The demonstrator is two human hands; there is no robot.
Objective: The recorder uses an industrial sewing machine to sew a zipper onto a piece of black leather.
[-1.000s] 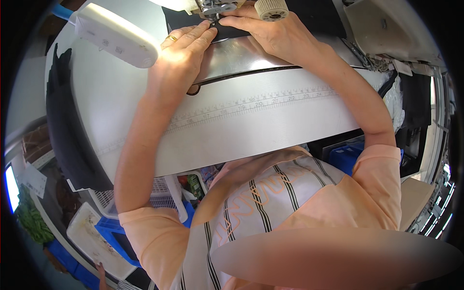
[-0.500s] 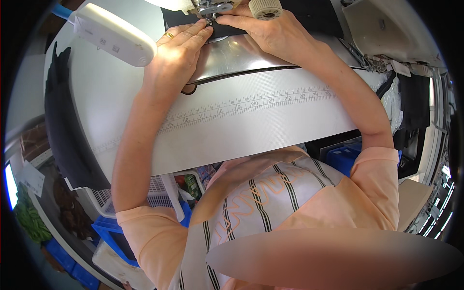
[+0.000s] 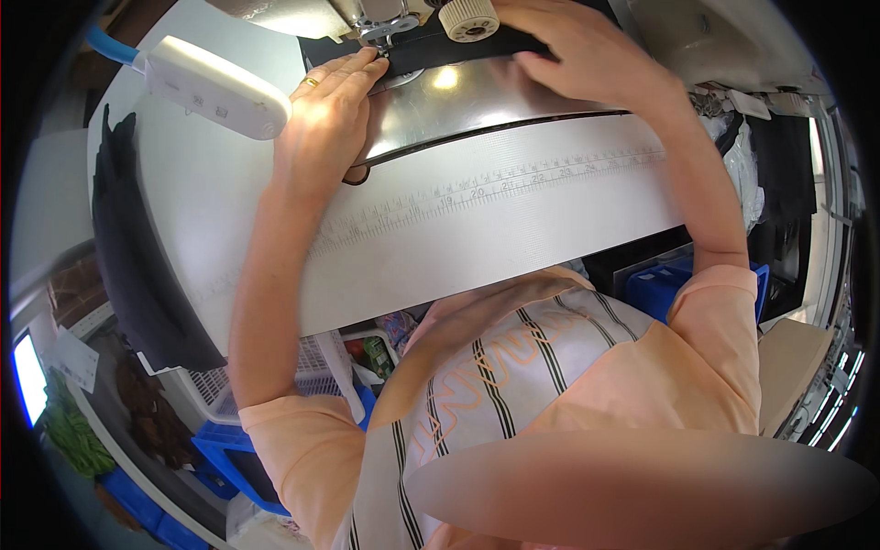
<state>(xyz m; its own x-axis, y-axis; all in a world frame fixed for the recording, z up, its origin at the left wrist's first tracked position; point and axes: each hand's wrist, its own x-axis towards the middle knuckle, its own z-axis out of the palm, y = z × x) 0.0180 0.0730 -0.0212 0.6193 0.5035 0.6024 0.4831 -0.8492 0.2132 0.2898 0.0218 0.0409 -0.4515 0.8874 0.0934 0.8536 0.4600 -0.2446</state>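
Observation:
Black fabric lies under the presser foot of a sewing machine. My left hand, with a ring on one finger, rests flat with its fingers stretched toward the presser foot, their tips on the fabric's edge. To the right of the machine's ridged white dial, my right hand is over the black fabric, slightly blurred. Its thumb stands apart from the fingers, and I see nothing held in it. The upper edge of the picture cuts off part of the fabric.
A shiny steel plate is set into the white table, which carries a printed ruler scale. A white bar-shaped device hangs at left. Black cloth drapes over the left edge. Below are a white basket and blue crates.
My right hand has left the spot beside the presser foot and moved right, past the dial. My left hand stays beside the foot. The whole view has shifted slightly.

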